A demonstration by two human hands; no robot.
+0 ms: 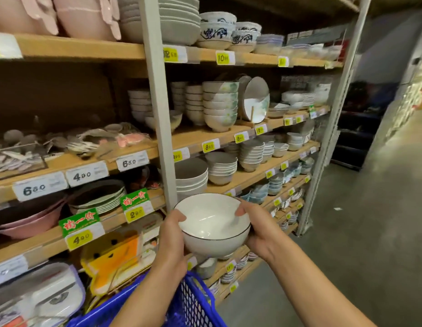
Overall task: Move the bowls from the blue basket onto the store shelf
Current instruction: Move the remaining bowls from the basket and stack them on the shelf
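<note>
One white dark-rimmed ceramic bowl [212, 223] sits between my left hand [168, 244] and right hand [259, 230], fingers curled round it. Below it, the blue plastic mesh basket [196, 300].

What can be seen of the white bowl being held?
The white bowl looks like glossy glazed ceramic, with a thin dark line round its rim. It is empty, mouth up, tilted slightly toward the camera. The left hand and right hand hold its sides, thumbs hooked over the rim. It is in the air above the blue basket, in front of the shelves.
</note>
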